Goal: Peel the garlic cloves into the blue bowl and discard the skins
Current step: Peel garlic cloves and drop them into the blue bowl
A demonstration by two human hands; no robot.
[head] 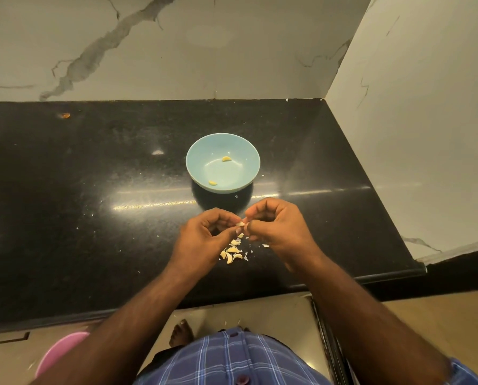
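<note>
Both hands meet over the dark surface [93, 168], and each grip is closed on the same garlic clove [240, 223]: the left hand [204, 240] pinches one end between thumb and forefinger, the right hand [276, 232] pinches the other end, fingers curled in. The clove is lifted clear of the surface, just short of the blue bowl [196, 154], which stands beyond the grip and holds two peeled cloves [226, 159]. Directly under the grip lies a small heap of cloves and skin scraps [233, 251], and a few loose flakes lie just to the right of it.

The chief risk, as I judge it, is the clove slipping. It is small and pinched only at its tips, so a hard pull on the skin could shoot it out of either grip onto the surface, or past the front edge to the floor below.

A second risk is mixing: torn skin falling straight down lands on the heap, where peel and unpeeled cloves are already hard to tell apart. That makes discarding the skins slower, and a clove could be thrown out with them.

A third: the bowl stands close ahead, so light flakes of skin may drift into it with the peeled cloves.

Whether the skin has begun to lift cannot be told; the fingers hide it.
</note>
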